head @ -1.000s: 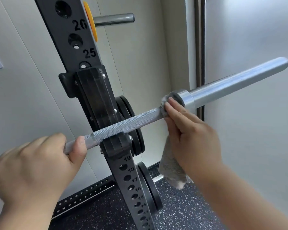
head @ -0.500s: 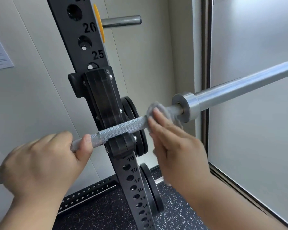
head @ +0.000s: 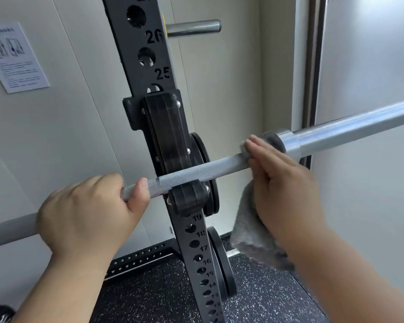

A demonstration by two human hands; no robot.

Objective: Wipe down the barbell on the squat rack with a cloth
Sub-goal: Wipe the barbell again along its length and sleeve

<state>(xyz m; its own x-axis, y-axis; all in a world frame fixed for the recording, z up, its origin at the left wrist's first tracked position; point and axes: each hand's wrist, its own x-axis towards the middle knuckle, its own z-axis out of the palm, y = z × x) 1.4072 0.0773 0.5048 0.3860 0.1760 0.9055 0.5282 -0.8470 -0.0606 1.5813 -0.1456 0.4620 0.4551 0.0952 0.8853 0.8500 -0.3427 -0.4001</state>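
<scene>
Right hand (head: 287,185) is sitting back out by the collar (head: 287,142), having slid outward along the bar (head: 203,167) from its mid-shaft spot of half a second ago. Left hand (head: 84,215) is keeping its place.

Head view. Bar is lying in the hook (head: 187,197) of the rack (head: 149,54), running from lower left to upper right. Left hand is gripping it just left of the hook, fingers (head: 107,180) curling over the top and thumb closing underneath. Right hand is pressing the cloth (head: 250,231) onto the shaft just inside the collar, its fingers (head: 258,150) lying nearly straight and together across the top. Its thumb is hidden, so I cannot tell whether it is clamping from below. Most of the cloth is hanging loose under the palm.

Step, as I am reading it: wiping the short stretch between hook and collar, with the left hand steadying. Sleeve (head: 359,127) and the long run left of the hook are lying outside the cloth now, so much of the job is probably remaining. Next move is calling for either another inward pass or lifting the cloth over the collar's step onto the sleeve.

Materials:
- Shaft is showing fine matte grey knurl, likely dragging on fibres.
- Sleeve is looking smooth, bright and thicker.
- Cloth is grey, fuzzy and limp.
- Hook is black and hard-looking.
- Floor (head: 149,287) is showing speckled black, seemingly rubber.
</scene>
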